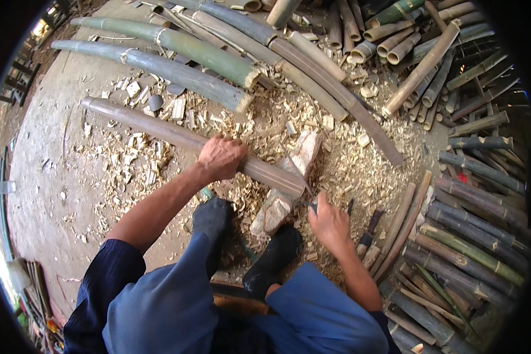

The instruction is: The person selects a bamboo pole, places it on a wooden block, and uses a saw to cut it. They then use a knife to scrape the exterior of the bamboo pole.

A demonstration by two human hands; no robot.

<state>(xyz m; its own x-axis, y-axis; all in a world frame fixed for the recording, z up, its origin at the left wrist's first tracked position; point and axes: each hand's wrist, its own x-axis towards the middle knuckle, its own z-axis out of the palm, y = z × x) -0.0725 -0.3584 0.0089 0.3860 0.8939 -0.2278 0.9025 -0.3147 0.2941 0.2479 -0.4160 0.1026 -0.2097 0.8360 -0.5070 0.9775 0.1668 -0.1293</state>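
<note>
My left hand [223, 157] is wrapped over a brown bamboo pole [153, 128], pressing down near its right end. That end lies across a rough, pale wooden block [276, 211] on the ground between and beyond my feet. In my right hand [331, 225], closed around its handle, is a knife [301, 176]. Its thin dark blade points away from me, up and to the left, right at the pole's cut end. The fingers hide most of the handle. Whether the edge touches the bamboo, I cannot tell.
Pale shavings [141, 158] cover the floor around the block. Long bamboo poles [177, 41] lie beyond the work. Stacked bamboo pieces [478, 236] fill the right side. A dark-handled tool [369, 233] lies beside my right forearm. My dark-covered feet [212, 218] flank the block's near end.
</note>
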